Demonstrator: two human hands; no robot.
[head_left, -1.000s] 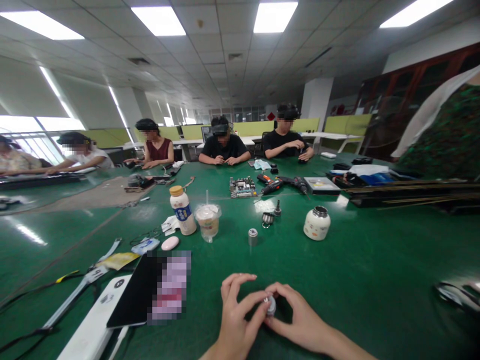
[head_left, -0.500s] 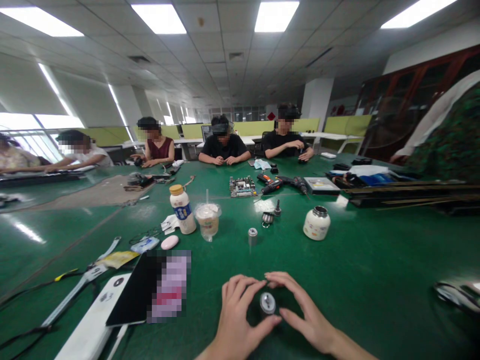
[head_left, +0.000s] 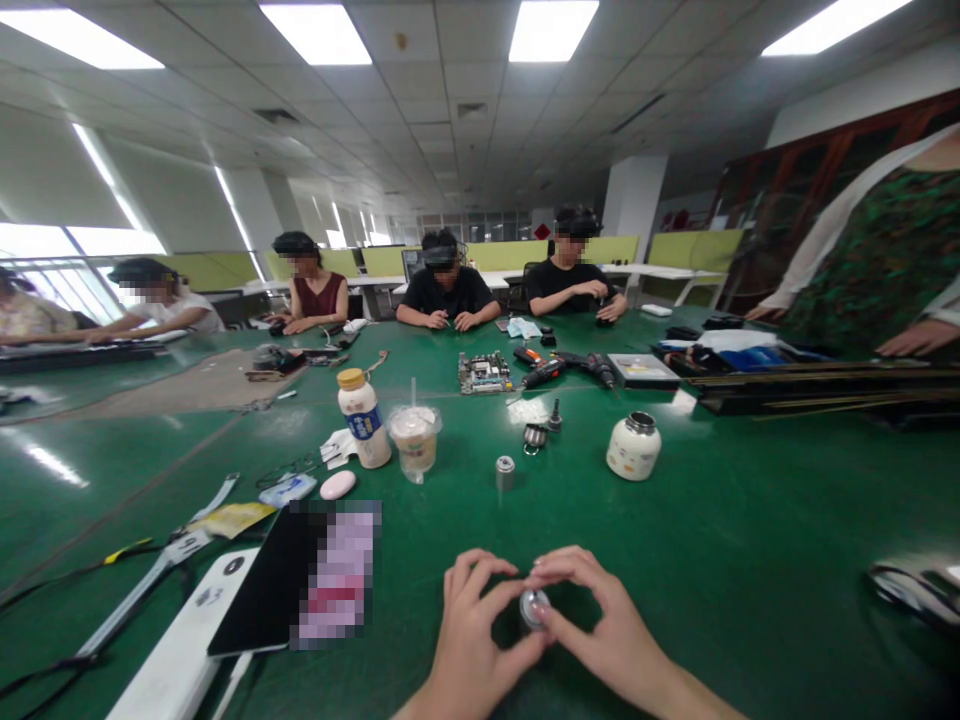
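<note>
One head-worn camera looks forward and slightly down from the near side of the green table (head_left: 750, 540), which fills most of the frame's lower half. Nearest the lens, at bottom centre, are the wearer's left hand (head_left: 471, 622) and right hand (head_left: 619, 630). Seated people (head_left: 450, 298) appear much farther off, across mid-frame; the ceiling (head_left: 450, 110) spans the top.

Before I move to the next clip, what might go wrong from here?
The lower cylinder is at the right hand's fingertips, so it might slip. The other cylinder stands upright beyond the hands; a stray knock could tip it. The cup stands near the tablet, so a spill might reach it.
</note>
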